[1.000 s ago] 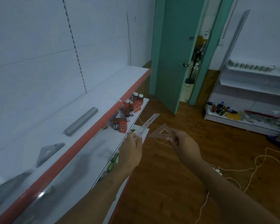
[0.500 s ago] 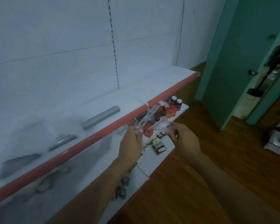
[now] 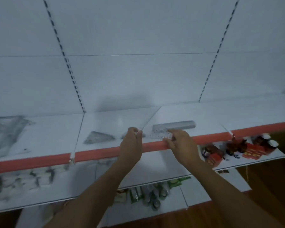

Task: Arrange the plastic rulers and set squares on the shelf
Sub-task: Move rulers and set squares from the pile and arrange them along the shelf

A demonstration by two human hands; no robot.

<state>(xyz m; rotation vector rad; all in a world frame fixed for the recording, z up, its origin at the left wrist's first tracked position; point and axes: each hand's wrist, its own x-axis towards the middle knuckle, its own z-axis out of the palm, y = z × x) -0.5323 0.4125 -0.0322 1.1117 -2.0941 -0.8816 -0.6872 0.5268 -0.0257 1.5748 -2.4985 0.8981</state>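
A clear plastic ruler [image 3: 158,136] lies along the front of the white top shelf [image 3: 212,116], just behind its red edge strip [image 3: 97,153]. My left hand [image 3: 132,145] pinches the ruler's left end between thumb and forefinger. My right hand [image 3: 182,143] holds its right end, thumb below and fingers above. Behind the ruler lies a grey stack of rulers [image 3: 174,125]. A clear set square [image 3: 99,137] lies flat to the left, with a blurred grey piece [image 3: 124,136] beside my left hand. More set squares [image 3: 7,130] lie at the far left.
Below the top shelf, the second shelf holds small brown bottles and red boxes [image 3: 237,150] at the right. Cans and green packets [image 3: 151,193] fill the shelf under it. Slotted uprights run up the white back panel [image 3: 138,71]. Wooden floor shows at the lower right.
I have turned from the doorway to face the shelf. Both hands moved forward and brought the ruler down onto the top shelf. The set square my right hand held is out of sight.
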